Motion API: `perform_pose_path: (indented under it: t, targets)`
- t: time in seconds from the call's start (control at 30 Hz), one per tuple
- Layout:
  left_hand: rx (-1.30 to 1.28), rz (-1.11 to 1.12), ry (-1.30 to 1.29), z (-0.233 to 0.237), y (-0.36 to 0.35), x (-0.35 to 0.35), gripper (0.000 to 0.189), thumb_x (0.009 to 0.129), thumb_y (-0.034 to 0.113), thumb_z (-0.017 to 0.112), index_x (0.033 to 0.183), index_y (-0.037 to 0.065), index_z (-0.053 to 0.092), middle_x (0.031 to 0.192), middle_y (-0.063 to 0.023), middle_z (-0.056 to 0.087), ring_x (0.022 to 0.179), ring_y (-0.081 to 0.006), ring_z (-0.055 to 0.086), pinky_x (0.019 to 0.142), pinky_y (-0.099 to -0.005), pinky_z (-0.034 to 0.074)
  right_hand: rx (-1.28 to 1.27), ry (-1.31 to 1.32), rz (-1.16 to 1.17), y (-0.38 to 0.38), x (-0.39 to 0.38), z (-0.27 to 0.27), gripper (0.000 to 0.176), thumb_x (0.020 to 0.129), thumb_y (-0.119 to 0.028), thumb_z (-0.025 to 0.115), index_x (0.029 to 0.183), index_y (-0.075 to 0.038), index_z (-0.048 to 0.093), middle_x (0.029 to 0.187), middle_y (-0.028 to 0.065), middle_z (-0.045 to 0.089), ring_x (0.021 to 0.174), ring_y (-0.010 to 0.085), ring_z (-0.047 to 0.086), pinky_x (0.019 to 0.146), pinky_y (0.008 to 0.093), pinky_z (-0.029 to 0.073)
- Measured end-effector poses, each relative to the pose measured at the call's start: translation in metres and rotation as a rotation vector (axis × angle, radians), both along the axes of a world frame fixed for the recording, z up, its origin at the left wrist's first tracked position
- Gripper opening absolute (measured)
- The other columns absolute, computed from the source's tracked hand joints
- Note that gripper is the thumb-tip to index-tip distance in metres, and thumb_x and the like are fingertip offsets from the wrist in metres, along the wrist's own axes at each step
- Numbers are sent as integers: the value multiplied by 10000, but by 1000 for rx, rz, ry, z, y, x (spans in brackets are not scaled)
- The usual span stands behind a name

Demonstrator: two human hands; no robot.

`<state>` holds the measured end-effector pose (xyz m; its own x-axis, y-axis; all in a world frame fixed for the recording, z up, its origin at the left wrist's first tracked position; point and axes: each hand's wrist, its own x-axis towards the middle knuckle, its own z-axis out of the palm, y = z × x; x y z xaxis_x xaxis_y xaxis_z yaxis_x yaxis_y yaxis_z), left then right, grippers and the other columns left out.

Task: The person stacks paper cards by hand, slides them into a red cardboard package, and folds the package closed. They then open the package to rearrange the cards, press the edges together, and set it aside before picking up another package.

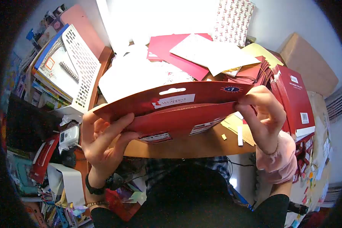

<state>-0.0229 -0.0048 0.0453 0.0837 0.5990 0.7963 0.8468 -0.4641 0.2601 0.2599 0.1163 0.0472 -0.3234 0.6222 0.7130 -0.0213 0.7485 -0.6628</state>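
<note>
Between my two hands, above the desk, is a red cardboard packet (186, 114). A white label on its back panel reads "wrapped", and a hang slot is cut above that label. The packet's top edge gapes a little, with a thin pale edge showing inside. My left hand (104, 142) pinches the left end, thumb and fingers on either side of the card. At the right end, near a dark oval sticker (231, 89), my right hand (266, 114) grips the corner between thumb and fingers.
Red folders (294, 98) stand at the right beside a stack of dark red card pieces (256, 72). White and pink sheets (212, 51) cover the desk's back. A white perforated file holder (81, 68) stands at the left. Small paper strips (239, 135) lie on the desk (178, 152).
</note>
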Motion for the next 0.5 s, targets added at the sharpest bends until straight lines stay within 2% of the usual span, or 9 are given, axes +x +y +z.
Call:
perform_pose_path:
  t: [0.03,0.07,0.17,0.3,0.5]
  targets:
    - [1,2,0,0,0,0,338,646,85,788,969,32,703,1067,-103,484,903,-258,599,703,-341,534,163,-132,-6,4,4,0,146,726,55,701,851,7,642,830,92,640,785,167,601,706,272,477]
    - [0,2,3,0,0,0,340,647,89,788,972,34,703,1066,-103,485,904,-259,599,703,-340,533,164,-152,6,5,7,1,221,689,45,722,900,-6,676,859,120,661,781,195,616,680,287,489]
    - [-9,6,1,1,-1,0,347,648,87,788,980,37,702,1060,-102,488,903,-260,599,701,-336,529,276,-195,31,14,7,0,268,692,14,732,953,-6,677,860,106,642,777,187,603,677,287,482]
    - [-31,22,-5,1,-2,0,358,646,65,787,992,39,700,1047,-100,494,900,-253,600,694,-322,519,305,-265,-2,21,8,-3,345,663,-25,758,1001,-29,687,869,93,588,764,188,577,659,280,463]
    - [-34,55,-1,-1,-1,0,343,661,4,757,997,36,697,1054,-101,499,893,-246,599,684,-317,505,254,-223,42,27,5,-3,288,680,-33,748,963,-32,690,865,87,594,788,189,593,682,281,468]
